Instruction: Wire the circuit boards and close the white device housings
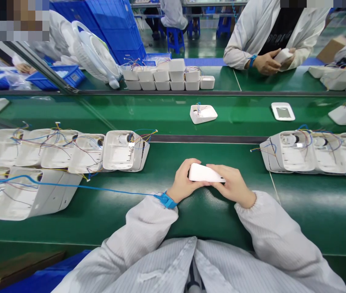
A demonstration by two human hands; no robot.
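Note:
Between my two hands, just above the green bench, is a white plastic housing [205, 173] with a smooth rounded face toward me. My left hand [186, 179] grips its left end, thumb along the lower edge. At the right end my right hand [229, 184] is wrapped round it, with a small dark spot showing near those fingers. The housing's far side is hidden from me. A blue wrist strap [167, 200] circles my left wrist, and its blue cord [99, 187] runs off to the left.
Rows of open white housings with wires stand on the left [119, 152] and right [296, 154]. Beyond a dark rail, a green belt carries a wired white shell [203, 114] and a white panel with a screen [283, 112]. Across it, a co-worker's hands [269, 63] hold a white part.

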